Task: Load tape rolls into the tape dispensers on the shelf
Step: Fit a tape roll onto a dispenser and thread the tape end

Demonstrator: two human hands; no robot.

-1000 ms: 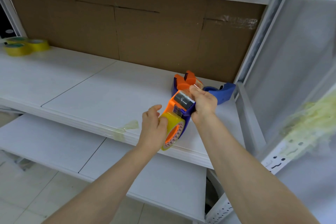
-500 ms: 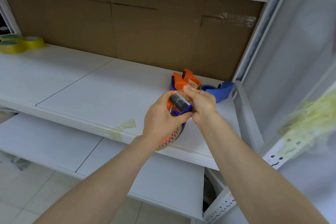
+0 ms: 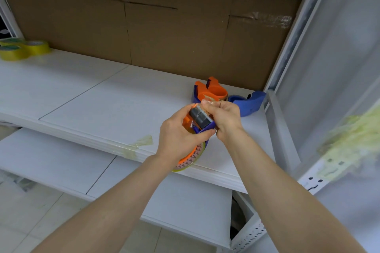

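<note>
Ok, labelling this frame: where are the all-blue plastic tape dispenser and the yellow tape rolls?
all-blue plastic tape dispenser (image 3: 250,104), head view, its curved side wall.
yellow tape rolls (image 3: 39,49), head view, side of the rightmost roll.

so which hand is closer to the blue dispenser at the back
Right. The right hand is just front-left of the blue dispenser; the left hand lies farther left.

Backed with creased brown cardboard (image 3: 174,43), boarded in white on an upper shelf (image 3: 92,92) and a lower shelf (image 3: 51,160), framed by a perforated white metal upright (image 3: 246,238), set above pale floor tiles (image 3: 24,222).
</note>
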